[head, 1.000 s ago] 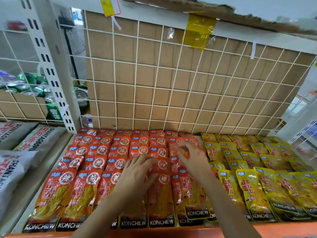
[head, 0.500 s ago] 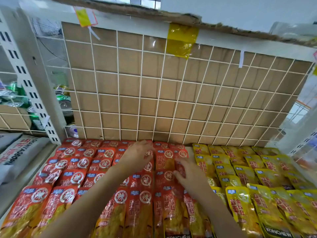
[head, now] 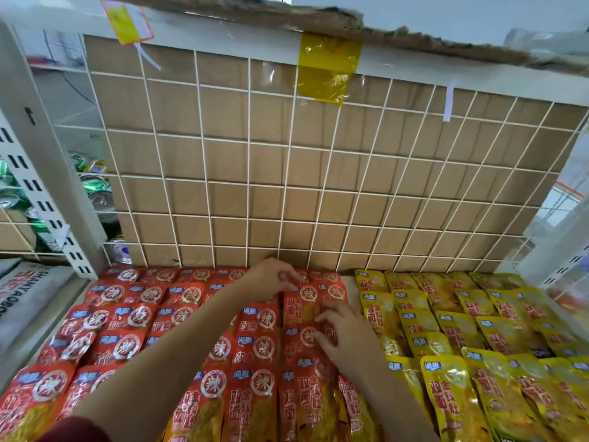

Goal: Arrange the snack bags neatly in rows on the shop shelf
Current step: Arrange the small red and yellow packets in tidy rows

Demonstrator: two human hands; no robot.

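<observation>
Red snack bags (head: 127,317): overlapping rows on the shelf, below the wire grid panel (head: 287,173).
Yellow snack bags (head: 459,330): rows below the panel's right part.
Left hand (head: 271,279): at the panel's foot, fingers curled, pinching a back-row red bag.
Right hand (head: 344,339): nearer than the left, bent fingertips on red bags; cannot tell whether it grips.

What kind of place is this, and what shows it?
Most likely a small shop: rows of identical red snack bags and yellow snack bags fill a shelf backed by a wire grid, with drink cans behind it.
</observation>
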